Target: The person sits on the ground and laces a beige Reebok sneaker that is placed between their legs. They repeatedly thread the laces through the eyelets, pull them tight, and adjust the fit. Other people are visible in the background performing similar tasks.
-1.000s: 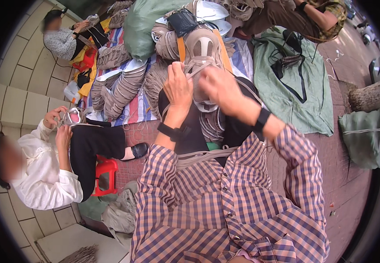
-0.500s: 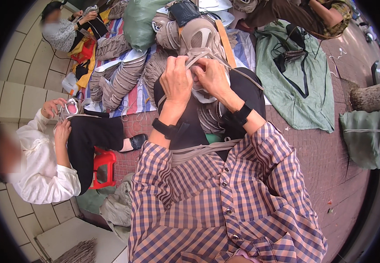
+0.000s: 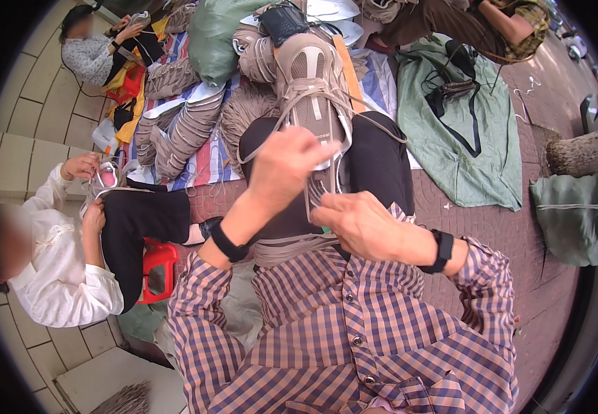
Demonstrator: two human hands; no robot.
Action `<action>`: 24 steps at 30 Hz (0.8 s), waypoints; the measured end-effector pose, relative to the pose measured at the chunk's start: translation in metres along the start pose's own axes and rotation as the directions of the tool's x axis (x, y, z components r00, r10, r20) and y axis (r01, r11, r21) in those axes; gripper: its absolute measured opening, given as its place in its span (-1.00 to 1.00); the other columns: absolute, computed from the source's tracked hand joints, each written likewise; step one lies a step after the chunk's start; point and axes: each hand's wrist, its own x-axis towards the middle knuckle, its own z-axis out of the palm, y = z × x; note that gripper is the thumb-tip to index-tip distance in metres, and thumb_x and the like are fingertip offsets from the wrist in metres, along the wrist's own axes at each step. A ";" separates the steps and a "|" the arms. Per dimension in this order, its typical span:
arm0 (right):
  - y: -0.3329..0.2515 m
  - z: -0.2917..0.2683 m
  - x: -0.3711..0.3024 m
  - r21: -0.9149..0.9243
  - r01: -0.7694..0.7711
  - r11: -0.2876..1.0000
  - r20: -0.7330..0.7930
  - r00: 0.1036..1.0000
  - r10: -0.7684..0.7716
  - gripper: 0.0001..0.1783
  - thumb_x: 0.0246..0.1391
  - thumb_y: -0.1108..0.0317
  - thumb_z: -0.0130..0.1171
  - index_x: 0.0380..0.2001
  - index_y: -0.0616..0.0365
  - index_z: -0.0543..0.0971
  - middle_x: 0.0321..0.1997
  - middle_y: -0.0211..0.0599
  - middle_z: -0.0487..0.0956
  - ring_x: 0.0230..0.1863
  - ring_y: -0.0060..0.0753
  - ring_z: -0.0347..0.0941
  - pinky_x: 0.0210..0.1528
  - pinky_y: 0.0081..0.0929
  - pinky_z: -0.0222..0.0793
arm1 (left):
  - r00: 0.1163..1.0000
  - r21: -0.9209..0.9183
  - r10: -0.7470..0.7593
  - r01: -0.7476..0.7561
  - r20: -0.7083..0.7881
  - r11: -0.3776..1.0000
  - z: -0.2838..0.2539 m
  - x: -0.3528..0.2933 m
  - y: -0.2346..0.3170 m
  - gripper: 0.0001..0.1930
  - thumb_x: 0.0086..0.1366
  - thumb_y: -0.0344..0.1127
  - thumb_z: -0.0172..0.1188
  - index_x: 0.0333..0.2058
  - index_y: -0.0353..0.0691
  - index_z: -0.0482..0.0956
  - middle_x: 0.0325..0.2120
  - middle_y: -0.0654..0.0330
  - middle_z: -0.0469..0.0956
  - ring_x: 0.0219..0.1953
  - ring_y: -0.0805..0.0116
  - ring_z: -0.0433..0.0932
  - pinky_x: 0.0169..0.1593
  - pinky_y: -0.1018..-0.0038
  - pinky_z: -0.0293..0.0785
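A grey-beige sneaker [image 3: 306, 62] lies between my knees, its toe pointing away from me. A lace [image 3: 326, 88] crosses its upper, with loose ends looping out to both sides. My left hand [image 3: 278, 169] hovers over the near end of the shoe, its fingers smeared by motion. Closer to my body, my right hand [image 3: 361, 224] is closed, fingertips pressed together. What they pinch, if anything, I cannot make out. Across my lap lies a bundle of grey laces [image 3: 292, 250].
Rows of nested shoe uppers [image 3: 192, 131] and a green sack [image 3: 216, 41] lie on a striped sheet [image 3: 226, 165]. A wooden strip [image 3: 347, 72] stands beside the sneaker. At left, a co-worker in white [image 3: 67, 255] handles another shoe by a red stool [image 3: 159, 265]. Green cloth [image 3: 478, 165] spreads at right.
Both hands have come away from the laces at the toe and moved back toward my body, the right one farther. The lace now lies across the shoe with its ends loose.
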 end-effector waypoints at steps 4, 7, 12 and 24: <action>-0.016 -0.009 -0.028 0.010 0.047 0.999 0.119 0.992 -0.048 -0.78 -0.22 0.51 0.16 -0.40 0.26 0.45 -0.38 -0.15 0.41 -0.41 -0.07 0.47 -0.40 -0.26 0.39 | 0.984 0.042 0.164 -0.167 0.074 0.985 0.008 0.007 0.008 -0.79 0.06 -0.36 0.15 -0.27 -0.12 0.58 -0.46 0.25 0.37 -0.33 0.30 0.42 -0.25 0.41 0.33; -0.026 -0.036 -0.047 0.137 0.003 0.991 -0.106 0.994 0.012 -0.85 -0.12 0.51 0.16 -0.40 0.26 0.47 -0.29 -0.10 0.46 -0.35 -0.16 0.51 -0.33 -0.33 0.45 | 0.998 -0.102 0.000 -0.007 -0.068 0.995 -0.009 0.001 0.021 -0.84 0.03 -0.48 0.22 -0.35 -0.19 0.62 -0.49 0.22 0.45 -0.39 0.24 0.47 -0.31 0.37 0.37; -0.010 -0.078 -0.164 0.913 0.387 0.132 -0.408 0.878 0.249 -0.94 0.10 0.50 0.09 -0.42 0.24 0.44 -0.33 -0.05 0.52 -0.55 -0.26 0.54 -0.51 -0.37 0.56 | 0.883 -0.421 -0.366 0.463 0.295 0.780 -0.077 -0.082 0.044 -0.89 0.11 -0.54 0.19 -0.37 -0.29 0.65 -0.48 0.17 0.49 -0.41 0.26 0.51 -0.33 0.39 0.42; 0.023 -0.067 -0.257 0.800 -0.115 0.589 -0.495 0.429 0.756 -0.59 0.30 0.07 -0.07 -0.60 0.03 0.27 -0.55 -0.37 0.35 -0.64 -0.64 0.12 -0.36 -0.54 0.37 | 0.810 -0.102 -0.532 0.524 -0.249 0.846 -0.004 0.004 -0.018 -0.83 0.12 -0.41 0.22 -0.27 -0.18 0.59 -0.34 0.18 0.50 -0.25 0.23 0.51 -0.19 0.35 0.42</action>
